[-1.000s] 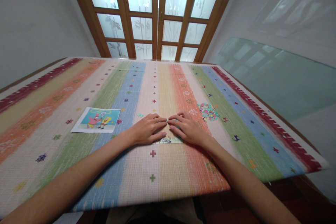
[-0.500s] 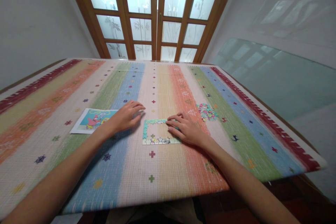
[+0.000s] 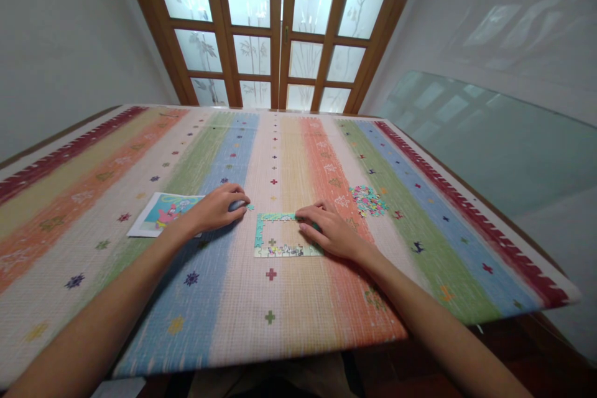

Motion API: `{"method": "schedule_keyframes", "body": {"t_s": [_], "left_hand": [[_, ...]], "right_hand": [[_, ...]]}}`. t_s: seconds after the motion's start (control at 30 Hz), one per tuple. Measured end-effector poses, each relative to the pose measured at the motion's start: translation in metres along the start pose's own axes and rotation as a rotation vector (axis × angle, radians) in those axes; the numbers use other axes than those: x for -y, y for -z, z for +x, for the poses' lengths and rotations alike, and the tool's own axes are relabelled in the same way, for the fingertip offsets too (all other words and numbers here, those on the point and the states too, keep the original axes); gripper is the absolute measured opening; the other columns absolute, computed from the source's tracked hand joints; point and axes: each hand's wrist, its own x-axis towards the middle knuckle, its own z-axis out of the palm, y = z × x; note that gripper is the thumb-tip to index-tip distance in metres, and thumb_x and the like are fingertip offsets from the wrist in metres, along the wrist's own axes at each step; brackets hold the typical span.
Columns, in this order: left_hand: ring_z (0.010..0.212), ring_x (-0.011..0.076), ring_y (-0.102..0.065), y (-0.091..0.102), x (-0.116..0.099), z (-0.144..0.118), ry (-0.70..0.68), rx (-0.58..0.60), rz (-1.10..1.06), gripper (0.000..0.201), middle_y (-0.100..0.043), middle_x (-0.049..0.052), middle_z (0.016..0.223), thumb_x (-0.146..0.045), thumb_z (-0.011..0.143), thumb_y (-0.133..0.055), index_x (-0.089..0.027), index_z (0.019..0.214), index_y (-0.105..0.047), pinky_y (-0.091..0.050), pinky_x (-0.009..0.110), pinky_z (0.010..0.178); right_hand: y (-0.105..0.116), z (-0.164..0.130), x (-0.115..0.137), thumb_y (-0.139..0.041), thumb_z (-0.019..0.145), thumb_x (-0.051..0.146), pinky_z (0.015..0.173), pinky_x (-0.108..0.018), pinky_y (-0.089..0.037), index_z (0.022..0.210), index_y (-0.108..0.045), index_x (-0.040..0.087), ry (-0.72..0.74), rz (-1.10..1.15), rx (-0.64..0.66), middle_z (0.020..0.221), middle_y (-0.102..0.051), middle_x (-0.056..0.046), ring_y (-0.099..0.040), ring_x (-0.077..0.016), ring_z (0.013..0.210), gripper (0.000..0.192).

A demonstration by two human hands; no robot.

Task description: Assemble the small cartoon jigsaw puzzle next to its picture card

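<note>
Striped cloth (image 3: 289,298): woven bands of red, orange, green, blue, cream and yellow cover the bench, running from the lower edge of the frame up toward the wooden glazed doors (image 3: 280,31); small cross and star marks dot the bands; no writing on it.
Puzzle frame (image 3: 284,235): centre of the picture, flat on the cloth; an open rectangle of joined edge pieces, long axis running left to right across the frame, hollow in the middle; no lettering can be read on it.
Reference picture (image 3: 165,211): left of centre, flat, long axis left to right; cartoon figures on a teal ground; any print is too small to read.
Loose pieces (image 3: 368,199): a heap right of centre, apart from the frame.
Right hand (image 3: 329,230): palm down on the frame's right side, fingers spread and flat.
Left hand (image 3: 217,206): just left of the frame, fingers curled together over a small teal piece (image 3: 250,206); whether they pinch it I cannot tell.
</note>
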Motion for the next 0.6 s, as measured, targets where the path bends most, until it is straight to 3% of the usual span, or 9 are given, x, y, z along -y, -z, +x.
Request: {"method": "schedule_keyframes", "body": {"t_s": [0.13, 0.33, 0.43, 0.6], "left_hand": [[0.095, 0.0249, -0.063, -0.001, -0.003, 0.001, 0.012, -0.017, -0.045, 0.028, -0.065, 0.009, 0.102, -0.038, 0.092, -0.050, -0.019, 0.096, -0.070, -0.050, 0.042, 0.094], [0.080, 0.0189, -0.062, 0.003, -0.016, 0.003, 0.071, -0.053, -0.235, 0.020, -0.069, 0.005, 0.088, -0.038, 0.089, -0.061, -0.020, 0.086, -0.067, -0.050, 0.035, 0.078], [0.075, 0.0172, -0.062, 0.002, -0.032, 0.006, 0.118, -0.072, -0.436, 0.021, -0.073, 0.005, 0.087, -0.039, 0.089, -0.063, -0.019, 0.087, -0.069, -0.051, 0.033, 0.072], [0.074, 0.0170, -0.064, -0.010, -0.066, 0.012, 0.062, -0.086, -0.662, 0.019, -0.073, 0.005, 0.082, -0.037, 0.087, -0.067, -0.018, 0.083, -0.068, -0.053, 0.034, 0.072]], "right_hand": [[0.001, 0.000, 0.000, -0.058, 0.100, 0.026, 0.095, -0.047, -0.052, 0.126, -0.066, 0.025, -0.040, 0.004, 0.009, 0.108, -0.076, -0.007, -0.061, -0.0275, 0.106, 0.027], [0.004, 0.000, 0.000, -0.063, 0.097, 0.023, 0.096, -0.050, -0.053, 0.131, -0.064, 0.028, -0.044, -0.005, -0.035, 0.116, -0.074, -0.008, -0.061, -0.0285, 0.109, 0.034], [0.006, 0.000, 0.001, -0.063, 0.096, 0.022, 0.098, -0.050, -0.052, 0.130, -0.064, 0.027, -0.035, 0.024, -0.061, 0.119, -0.073, -0.009, -0.062, -0.0286, 0.110, 0.035], [0.008, -0.001, 0.011, -0.063, 0.097, 0.027, 0.094, -0.045, -0.053, 0.127, -0.065, 0.024, -0.033, 0.199, -0.103, 0.117, -0.073, -0.010, -0.062, -0.0262, 0.109, 0.029]]}}
